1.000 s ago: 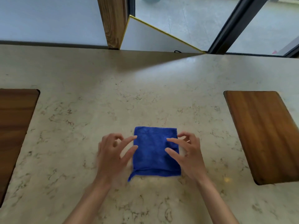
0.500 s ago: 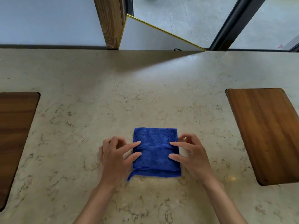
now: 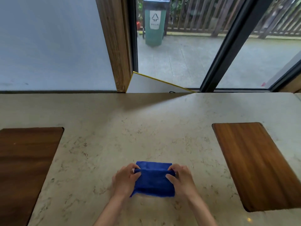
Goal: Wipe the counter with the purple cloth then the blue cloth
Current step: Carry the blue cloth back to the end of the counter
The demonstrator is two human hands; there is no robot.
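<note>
While the left hand (image 3: 125,180) and right hand (image 3: 183,179) each pinch a raised fold of the blue cloth (image 3: 154,181) at 6 o'clock on the marble counter (image 3: 130,136), wood insets lie at 3 (image 3: 259,163) and 9 o'clock (image 3: 24,163), glazing beyond at 12.

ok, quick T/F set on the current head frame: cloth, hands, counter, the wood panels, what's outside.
1. Both hands pinch the blue cloth: left hand at its left edge, right hand at its right. True.
2. The cloth lies spread out in a single layer. False: it is folded, with a raised crease between the hands.
3. A purple cloth lies on the counter. False: none is in view.
4. Wooden panels sit on both sides of the cloth, left and right. True.
5. A green bin stands outside the window. True.
</note>
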